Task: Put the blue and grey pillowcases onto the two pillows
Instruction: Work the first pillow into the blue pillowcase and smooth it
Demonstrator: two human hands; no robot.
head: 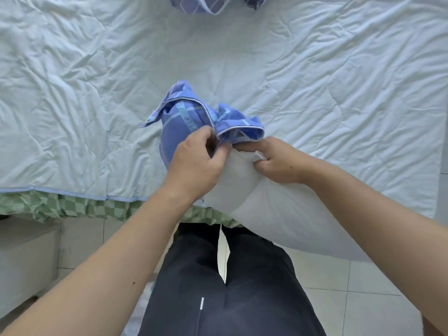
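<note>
While the far end of the white pillow (266, 207) is already tucked into the blue pillowcase (179, 134), most of it hangs bare off the bed edge (72, 192) toward the person's legs. Left hand (194, 166) is pinching the case's piped hem, right hand (276, 161) is bunched tight on the pillow corner. Risk I see: the case is all scrunched at the opening, so pulling could snag or twist it. Another patterned pillow (213, 3) sits at the far side.
</note>
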